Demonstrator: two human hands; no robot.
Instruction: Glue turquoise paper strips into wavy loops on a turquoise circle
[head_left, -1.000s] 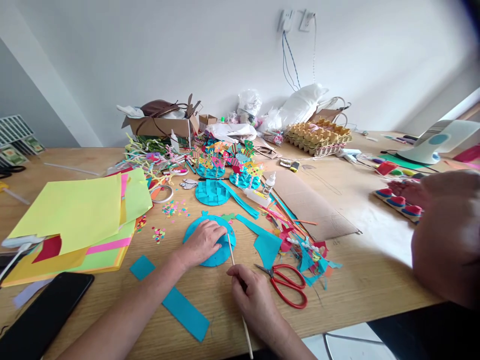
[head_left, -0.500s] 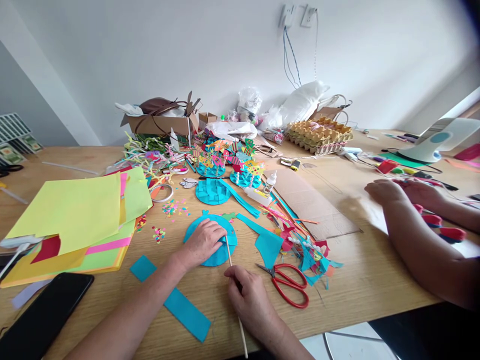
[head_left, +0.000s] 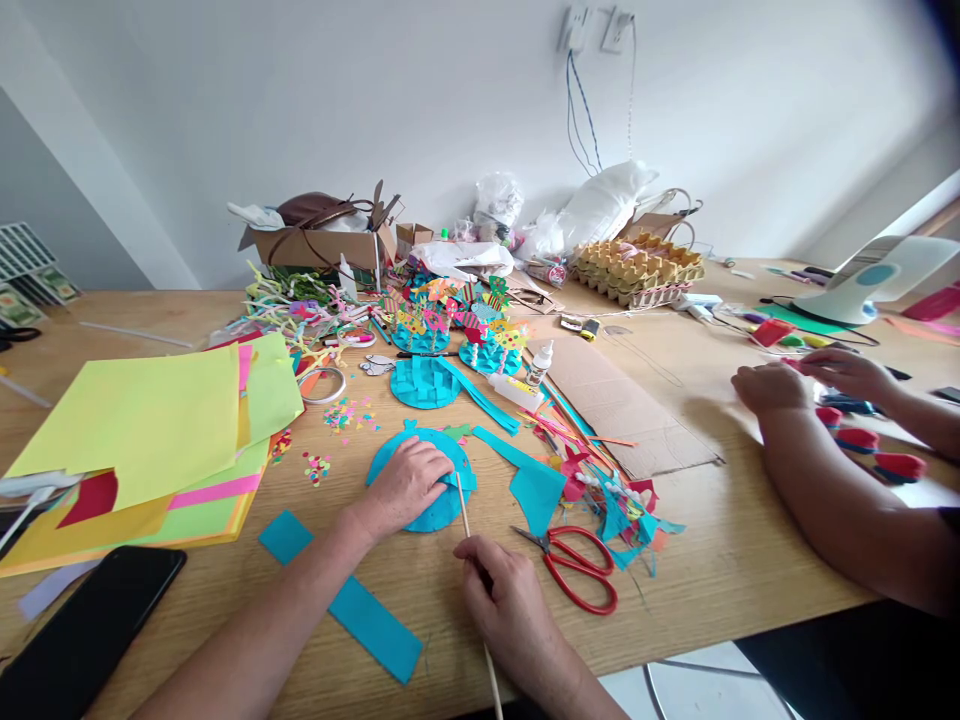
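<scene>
My left hand point(head_left: 409, 480) lies on a blue paper disc point(head_left: 388, 456), its slightly bent fingers resting on the surface and hiding the disc's middle. A short blue strip point(head_left: 466, 482) shows beside those fingertips and juts past the disc's right edge. My right hand point(head_left: 501, 590) is closed round a thin wooden stick point(head_left: 463, 508). The stick's upper tip meets the strip near my left fingers, and its lower end points toward me. To the right lie red-handled scissors point(head_left: 581, 565) and a cut blue piece point(head_left: 536, 495). A long blue strip point(head_left: 375, 628) passes under my left forearm.
Coloured paper sheets point(head_left: 135, 410) and a black phone point(head_left: 90, 630) lie left. Beyond the disc are a woven blue disc point(head_left: 424, 385), glue bottles point(head_left: 538, 362) and fish decorations point(head_left: 469, 325). Cardboard point(head_left: 622, 410) lies right, near another person's hands point(head_left: 776, 388).
The stick's tip has shifted slightly right along the strip, with my right hand moving a little right too. My left hand stays in place. The other person's hands have moved slightly.
</scene>
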